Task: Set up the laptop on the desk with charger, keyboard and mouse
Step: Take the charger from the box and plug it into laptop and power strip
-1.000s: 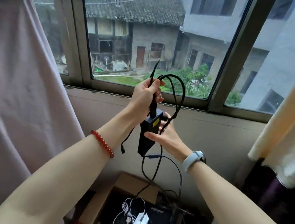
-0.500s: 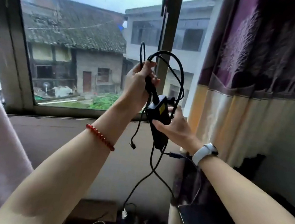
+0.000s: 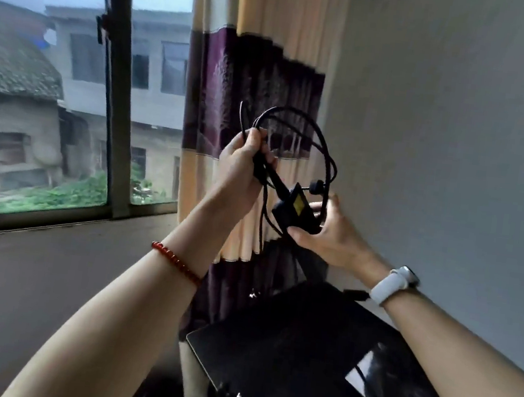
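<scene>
The black charger brick [image 3: 297, 210] with a yellow label hangs in the air before the curtain. My right hand [image 3: 331, 235] holds the brick from below and behind, thumb under it and fingers behind it. My left hand [image 3: 241, 170] grips the bunched black cable [image 3: 298, 127], which loops up and round to the right; a round plug end [image 3: 317, 186] sticks out above the brick. More cable hangs down under the hands. Below lies a glossy black desk top [image 3: 301, 359]. No laptop, keyboard or mouse shows.
A beige and purple curtain [image 3: 262, 67] hangs directly behind the hands. The window [image 3: 52, 109] with a dark frame is to the left, a grey sill below it. A plain wall [image 3: 457, 139] fills the right side.
The view has swung right, from the window and the box on the floor to the curtain, wall and black desk. Both hands keep hold of the charger, and the brick is tilted more to the right.
</scene>
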A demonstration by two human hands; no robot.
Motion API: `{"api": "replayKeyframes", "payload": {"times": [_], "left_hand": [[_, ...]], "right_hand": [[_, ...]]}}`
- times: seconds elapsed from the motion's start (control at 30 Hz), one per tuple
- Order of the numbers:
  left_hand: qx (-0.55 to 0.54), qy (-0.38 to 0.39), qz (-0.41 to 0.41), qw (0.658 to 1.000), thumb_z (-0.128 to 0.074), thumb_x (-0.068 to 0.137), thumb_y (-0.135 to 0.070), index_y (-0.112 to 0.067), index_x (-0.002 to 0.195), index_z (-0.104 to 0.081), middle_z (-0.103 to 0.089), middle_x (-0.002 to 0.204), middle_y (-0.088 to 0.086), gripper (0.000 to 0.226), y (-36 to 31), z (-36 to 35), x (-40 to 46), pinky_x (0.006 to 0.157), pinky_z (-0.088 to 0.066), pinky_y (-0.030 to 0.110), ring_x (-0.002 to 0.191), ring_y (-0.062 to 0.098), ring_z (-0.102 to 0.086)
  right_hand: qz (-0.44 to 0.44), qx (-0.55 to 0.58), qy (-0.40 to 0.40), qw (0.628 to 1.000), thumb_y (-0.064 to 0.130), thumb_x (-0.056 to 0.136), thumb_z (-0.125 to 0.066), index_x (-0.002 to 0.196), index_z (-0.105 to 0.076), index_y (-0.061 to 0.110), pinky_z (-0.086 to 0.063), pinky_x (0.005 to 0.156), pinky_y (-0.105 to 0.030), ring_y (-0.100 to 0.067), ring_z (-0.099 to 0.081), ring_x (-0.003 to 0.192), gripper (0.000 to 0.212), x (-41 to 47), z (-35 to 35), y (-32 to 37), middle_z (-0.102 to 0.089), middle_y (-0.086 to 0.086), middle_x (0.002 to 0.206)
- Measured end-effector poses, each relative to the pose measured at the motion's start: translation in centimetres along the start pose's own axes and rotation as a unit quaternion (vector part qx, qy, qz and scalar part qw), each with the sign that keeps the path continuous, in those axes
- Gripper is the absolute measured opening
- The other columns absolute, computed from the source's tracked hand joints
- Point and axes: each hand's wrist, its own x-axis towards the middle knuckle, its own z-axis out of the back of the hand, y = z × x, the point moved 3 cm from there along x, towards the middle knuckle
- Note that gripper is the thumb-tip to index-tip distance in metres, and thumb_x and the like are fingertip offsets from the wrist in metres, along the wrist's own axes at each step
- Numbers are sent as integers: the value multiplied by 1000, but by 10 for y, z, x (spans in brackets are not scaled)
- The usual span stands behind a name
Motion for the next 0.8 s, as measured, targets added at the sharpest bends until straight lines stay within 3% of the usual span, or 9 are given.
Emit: {"api": "replayKeyframes", "payload": {"times": [0.13, 0.23, 0.33, 0.47, 0.6, 0.8], "left_hand": [[-2, 25, 42, 999, -37, 99, -14, -9, 82, -53, -43, 63, 1, 24, 42, -53, -24, 58, -43, 24, 54, 11, -45], [-10, 46, 87, 995, -37, 99, -15, -10, 82, -53, -44, 64, 1, 24, 75, -89, -38, 59, -43, 24, 54, 11, -46], [-53, 72, 143, 986, -38, 99, -13, -9, 82, -54, -46, 66, 2, 23, 110, -122, -46, 65, -44, 26, 58, 13, -48], [-75, 134, 186, 971, -38, 99, -13, -11, 81, -51, -49, 68, 1, 22, 155, -174, -45, 73, -43, 28, 62, 12, -51], [-87, 178, 213, 957, -37, 99, -13, -12, 83, -51, -51, 70, 1, 21, 192, -218, -36, 71, -46, 25, 66, 13, -53], [-69, 232, 295, 924, -36, 99, -14, -13, 83, -51, -53, 72, 1, 22, 269, -219, -43, 71, -46, 26, 69, 14, -57]], "right_hand": [[-69, -64, -15, 995, 46, 70, -69, 126, -26, 31, -50, 86, -36, -17, -56, 102, 73, -52, 66, -22, -51, 6, 114], [-100, -105, -29, 989, 49, 69, -68, 121, -22, 46, -51, 77, -29, -15, -58, 95, 70, -83, 106, -38, -53, 9, 104], [-138, -155, -47, 977, 57, 63, -64, 109, -21, 55, -54, 78, -34, -12, -60, 90, 64, -110, 141, -51, -56, 9, 101], [-206, -224, -84, 949, 64, 56, -60, 114, -19, 52, -54, 79, -41, -17, -61, 89, 72, -135, 194, -67, -53, 5, 113], [-258, -272, -119, 919, 63, 56, -59, 118, -20, 47, -55, 75, -42, -17, -61, 85, 74, -146, 236, -83, -56, 4, 105], [-345, -333, -106, 871, 59, 64, -62, 131, -16, 37, -52, 77, -39, -17, -59, 88, 83, -170, 239, -140, -52, 7, 113]]}}
